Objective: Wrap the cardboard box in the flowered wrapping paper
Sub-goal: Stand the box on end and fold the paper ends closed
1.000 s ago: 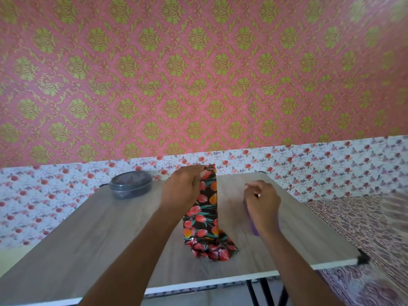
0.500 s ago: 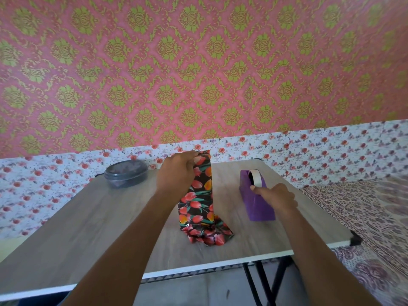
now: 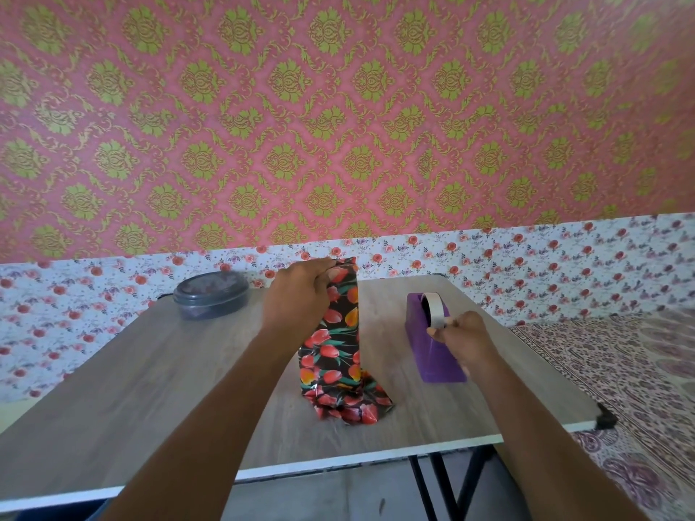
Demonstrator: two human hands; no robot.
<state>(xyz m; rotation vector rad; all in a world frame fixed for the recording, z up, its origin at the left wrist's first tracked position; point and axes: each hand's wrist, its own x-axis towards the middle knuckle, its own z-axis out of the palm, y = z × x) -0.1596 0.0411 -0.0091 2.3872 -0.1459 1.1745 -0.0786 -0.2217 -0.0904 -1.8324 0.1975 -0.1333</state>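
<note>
Hidden or unclear: the cardboard box itself does not show, being covered on every visible side by the flowered wrapping paper [image 3: 334, 344]. Only the tall, narrow upright shape of the parcel suggests it. The left fingers [image 3: 321, 278] curl over the parcel's top edge, so their tips are out of sight behind the paper. The right hand [image 3: 464, 342] covers the near end of the purple tape dispenser [image 3: 423, 334], and I cannot tell whether a strip has been drawn off. Both forearms are cut by the lower frame edge. The contents of the dark lidded container [image 3: 210, 298] are blurred.

Position of the work: the parcel stands on end near the middle of the counter [image 3: 150, 370]. Loose paper is crumpled and splayed at its base, toward the near edge.

Left hand [image 3: 297, 298] — fingers clamped on the gathered paper at the parcel's top, holding it upright.

Right hand — well apart from the parcel, on the dispenser to its right. Its fingers are curled together and pinch the near rim of the white tape roll [image 3: 436, 310].

The container sits at the counter's far left, apart from everything. A patterned bedspread [image 3: 639, 370] lies beyond the right corner.
</note>
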